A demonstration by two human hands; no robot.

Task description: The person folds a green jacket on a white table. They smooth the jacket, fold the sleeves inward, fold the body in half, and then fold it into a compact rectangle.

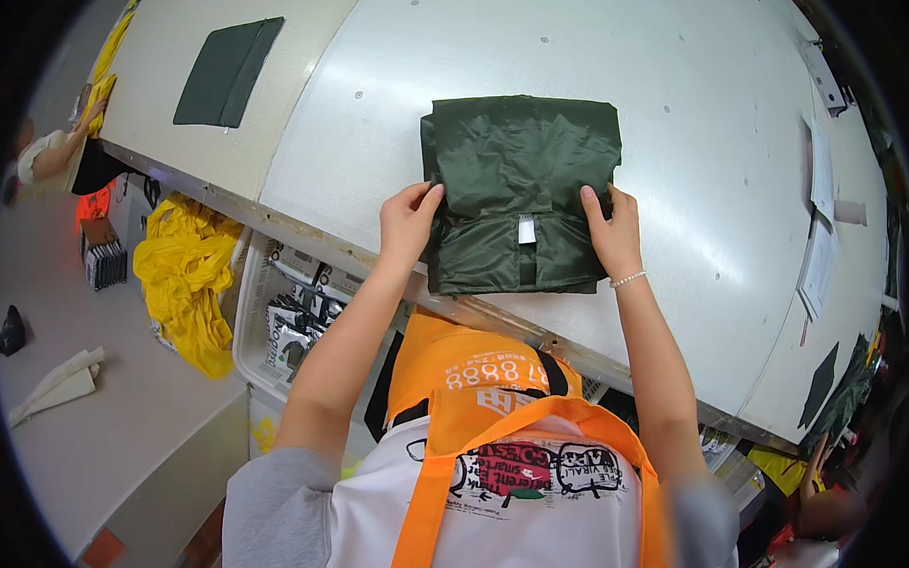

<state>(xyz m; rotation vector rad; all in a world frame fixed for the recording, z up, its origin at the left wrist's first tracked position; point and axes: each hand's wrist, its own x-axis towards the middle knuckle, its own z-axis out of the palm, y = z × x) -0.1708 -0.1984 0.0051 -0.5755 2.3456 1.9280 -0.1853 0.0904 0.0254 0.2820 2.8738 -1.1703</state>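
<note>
A dark green garment (515,167), folded into a rough square, lies in front of me near the table's edge. Its thin, shiny cloth is creased, and a small white label (527,229) shows on the lower middle. At its left edge my left hand (409,221) is closed on the cloth between thumb and fingers. My right hand (614,228), with a beaded bracelet at the wrist, grips the right edge with the thumb on top. Some fingertips are hidden by the fabric.
Another folded dark green piece (229,74) lies on the pale table (349,137) at the far left. Papers (819,261) lie to the right. A white bin (244,326) of packets and a yellow cloth heap (189,278) stand below left. Co-workers' arms (59,153) show at both sides.
</note>
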